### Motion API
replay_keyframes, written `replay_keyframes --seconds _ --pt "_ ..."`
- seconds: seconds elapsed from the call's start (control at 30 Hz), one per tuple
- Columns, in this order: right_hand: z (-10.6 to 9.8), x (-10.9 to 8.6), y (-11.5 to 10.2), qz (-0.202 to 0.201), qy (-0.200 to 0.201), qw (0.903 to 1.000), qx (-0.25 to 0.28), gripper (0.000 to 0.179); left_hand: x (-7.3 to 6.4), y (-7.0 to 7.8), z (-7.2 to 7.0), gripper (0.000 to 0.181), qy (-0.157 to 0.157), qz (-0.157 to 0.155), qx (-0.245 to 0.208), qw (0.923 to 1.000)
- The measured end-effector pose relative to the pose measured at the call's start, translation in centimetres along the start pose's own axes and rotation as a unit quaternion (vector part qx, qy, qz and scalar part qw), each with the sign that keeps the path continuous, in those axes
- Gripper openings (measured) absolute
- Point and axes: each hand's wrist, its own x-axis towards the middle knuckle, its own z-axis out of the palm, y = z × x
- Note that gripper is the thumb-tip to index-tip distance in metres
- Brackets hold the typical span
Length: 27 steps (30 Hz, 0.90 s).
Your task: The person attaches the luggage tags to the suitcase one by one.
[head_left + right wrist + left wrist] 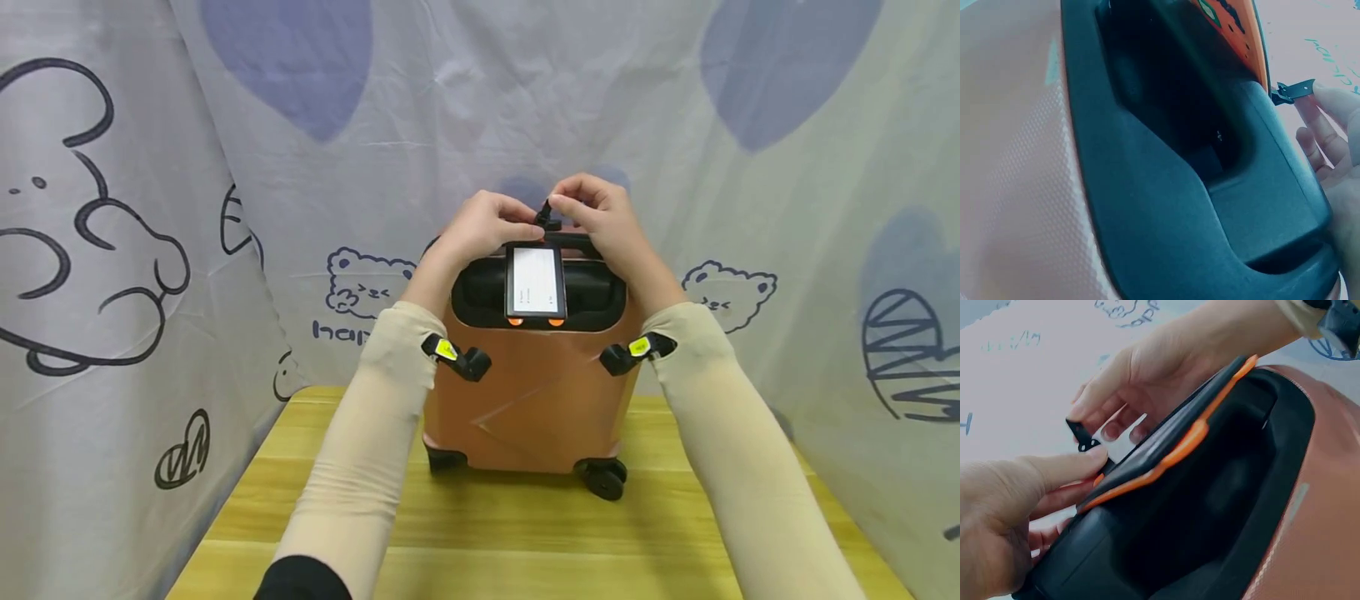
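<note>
An orange-pink suitcase [525,400] stands upright, with a luggage tag [536,282] hanging at its black top handle [576,242]. The tag has a white card face, a dark frame and orange edging. From its top rises a short black strap [546,210] with a small buckle. My left hand [483,227] pinches the strap near the buckle between thumb and fingers. Thumb and forefinger of my right hand [603,218] pinch the strap's free end [1302,89]. In the right wrist view, the tag's orange back [1238,31] shows a printed pattern.
The suitcase rests on a yellow wood-grain table [480,533], its black wheels [603,479] at the front. A pale curtain [540,100] printed with bears and hearts hangs close behind and on both sides. Below the handle is a black recess [1222,475].
</note>
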Motion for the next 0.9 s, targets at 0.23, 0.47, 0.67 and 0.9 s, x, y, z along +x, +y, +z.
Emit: replay_keyframes --seconds 0.23,0.47,0.67,0.9 --pt "-0.4 0.1 -0.5 0.023 -0.021 0.9995 -0.009 0.010 0.1 -0.6 0.4 0.036 0.023 0.009 -0.021 0.9995" --pt "-1.9 0.9 -0.8 0.072 -0.108 0.9915 0.009 0.017 0.1 0.1 0.9 0.033 0.038 -0.021 -0.043 0.9981" --pt "-2.8 2.2 -0.6 0.107 -0.249 0.9624 0.017 0.024 0.0 0.1 1.1 0.031 0.037 -0.041 -0.041 0.9976" --pt "-3.4 2.7 -0.2 0.113 -0.303 0.9457 0.035 0.020 -0.1 0.1 1.2 0.030 0.038 -0.042 -0.033 0.9978"
